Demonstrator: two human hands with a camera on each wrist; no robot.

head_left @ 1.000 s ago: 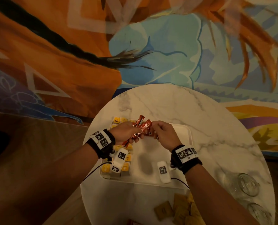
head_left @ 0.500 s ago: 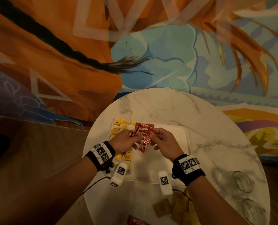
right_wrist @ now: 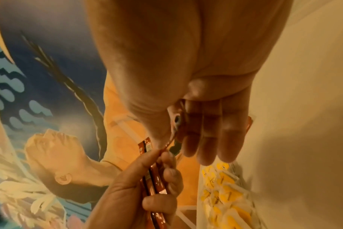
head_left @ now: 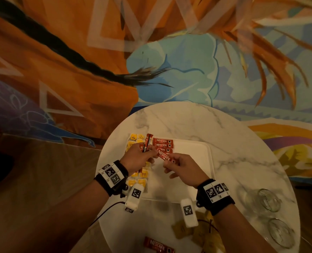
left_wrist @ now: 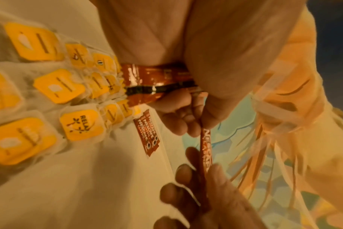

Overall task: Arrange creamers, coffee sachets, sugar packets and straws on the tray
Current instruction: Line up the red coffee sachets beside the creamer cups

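Left hand: the left hand point(head_left: 139, 157) hovered over the tray's 9 o'clock side, fingers curled around a bundle of red Nescafé sachets point(head_left: 146, 143) that stuck out toward 12 o'clock.
Right hand: the right hand point(head_left: 183, 169) pinched one Nescafé Classic sachet point(head_left: 164, 155) by its 4 o'clock end between thumb and fingertips; the other fingers were loosely extended.
Shared sachet: its 10 o'clock end met the left hand's fingers; whether they also gripped it could not be told.
Tray: the white rectangular tray point(head_left: 193, 161) sat at the centre of the round marble table point(head_left: 215, 128).
Placed sachets: flat Nescafé sachets point(head_left: 163, 143) lay stacked in a column near the tray's 12 o'clock edge, labels up, just beside the tea bags.
Tea bags: yellow-labelled tea bags point(left_wrist: 72, 86) lay in rows along the tray's 9 o'clock side, partly under the left hand.
Off tray: one Nescafé stick point(head_left: 159, 247) lay at the table's 6 o'clock edge; brown packets point(head_left: 183, 230) lay near it toward 5 o'clock.
Glasses: two clear glasses point(head_left: 269, 199) stood at the table's 4 o'clock rim.
Backdrop: a painted mural point(head_left: 169, 70) filled the 12 o'clock area.
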